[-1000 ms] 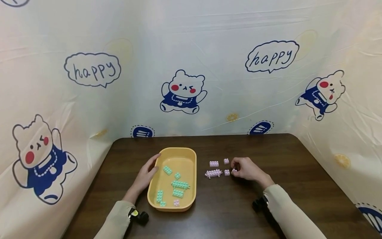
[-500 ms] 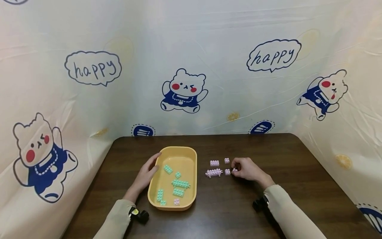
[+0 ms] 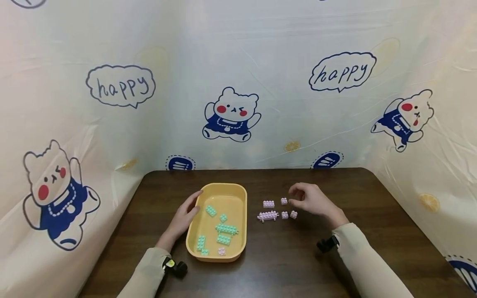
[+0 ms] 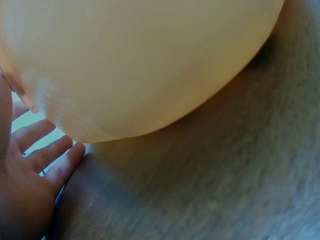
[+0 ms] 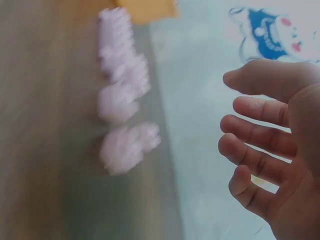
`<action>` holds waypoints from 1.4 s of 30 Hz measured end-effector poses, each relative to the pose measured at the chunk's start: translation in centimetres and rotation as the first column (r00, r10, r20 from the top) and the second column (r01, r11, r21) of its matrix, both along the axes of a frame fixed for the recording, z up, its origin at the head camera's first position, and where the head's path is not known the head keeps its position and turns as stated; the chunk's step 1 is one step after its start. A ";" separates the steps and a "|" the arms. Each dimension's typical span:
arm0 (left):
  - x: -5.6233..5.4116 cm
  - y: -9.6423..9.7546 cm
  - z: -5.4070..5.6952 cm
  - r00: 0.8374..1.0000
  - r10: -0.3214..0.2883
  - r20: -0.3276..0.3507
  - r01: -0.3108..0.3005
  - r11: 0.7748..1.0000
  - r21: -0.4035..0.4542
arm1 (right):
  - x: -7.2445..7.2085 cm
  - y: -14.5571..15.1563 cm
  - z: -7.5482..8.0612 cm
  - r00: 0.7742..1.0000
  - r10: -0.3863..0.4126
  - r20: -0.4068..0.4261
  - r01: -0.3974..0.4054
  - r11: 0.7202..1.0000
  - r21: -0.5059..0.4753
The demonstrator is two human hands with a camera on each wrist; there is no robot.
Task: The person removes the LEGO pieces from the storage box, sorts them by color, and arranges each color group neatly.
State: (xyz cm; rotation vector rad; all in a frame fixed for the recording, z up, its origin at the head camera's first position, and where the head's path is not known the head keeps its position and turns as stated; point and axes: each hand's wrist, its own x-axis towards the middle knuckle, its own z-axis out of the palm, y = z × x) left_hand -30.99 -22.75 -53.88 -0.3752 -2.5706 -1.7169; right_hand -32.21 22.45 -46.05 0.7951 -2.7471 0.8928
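In the head view my left hand point(image 3: 182, 218) rests against the left side of a yellow plastic tray point(image 3: 191, 244). Its fingers lie fairly straight along the outer wall, as the left wrist view shows. Inside the tray are several mint-green toy bricks point(image 3: 226, 229) and one small pink brick point(image 3: 221, 251). My right hand point(image 3: 314, 202) hovers just right of a small pink brick point(image 3: 284, 201), fingers loosely bent and nothing between them. Below lie two more small pink bricks, one left point(image 3: 285, 215) and one right point(image 3: 293, 215). The right wrist view shows the pink bricks blurred.
A longer pink brick point(image 3: 268, 204) and a long pink piece with side pegs point(image 3: 268, 216) lie between the tray and my right hand. All stand on a dark wooden table point(image 3: 283, 265). A printed cloth point(image 3: 231, 49) hangs behind and at both sides.
My right hand has risen away from the right-hand small pink brick it was touching, leaving that brick on the table slightly turned. My left hand stays at the tray.
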 end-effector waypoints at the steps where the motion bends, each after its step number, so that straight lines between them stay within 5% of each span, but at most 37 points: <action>1: 0.0 0.0 -0.1 1.000 0.002 -0.003 -0.003 1.000 0.000 | 0.1 -0.5 0.6 1.000 0.014 -0.005 -0.014 1.000 -0.010; 16: 0.3 0.0 -0.1 1.000 0.019 0.011 -0.019 1.000 0.022 | 0.0 -7.7 4.1 0.979 0.202 -0.032 -0.204 0.977 -0.057; 28: 0.3 0.2 0.1 0.999 0.031 0.037 -0.032 0.999 0.018 | 0.5 -14.4 3.8 0.927 0.375 0.006 -0.375 0.927 0.016; 42: 0.3 0.2 0.2 0.999 0.033 0.039 -0.034 0.999 0.010 | 1.3 -18.3 2.1 0.855 0.515 0.058 -0.518 0.849 0.107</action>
